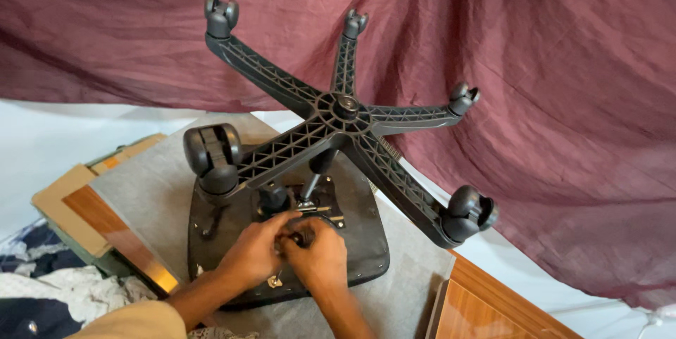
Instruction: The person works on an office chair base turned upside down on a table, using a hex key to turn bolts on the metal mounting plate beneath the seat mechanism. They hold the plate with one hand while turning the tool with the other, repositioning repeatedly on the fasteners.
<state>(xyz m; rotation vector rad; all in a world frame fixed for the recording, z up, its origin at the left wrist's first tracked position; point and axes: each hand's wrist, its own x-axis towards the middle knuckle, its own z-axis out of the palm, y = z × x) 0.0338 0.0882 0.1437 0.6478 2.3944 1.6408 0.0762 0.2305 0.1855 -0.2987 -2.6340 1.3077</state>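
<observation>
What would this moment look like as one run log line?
left hand: on mechanism under upturned black office chair seat | right hand: same spot | black five-star wheeled plastic base: pointing up

Draped cloth backdrop, grey work mat, warm indoor light.
Maroon cloth, creased, hangs across the whole back and slopes down to the right. Pale wall shows beneath it at left. Grey mat lies over cardboard and a wood board. Another wood panel at lower right. Crumpled fabric heaped at lower left.
</observation>
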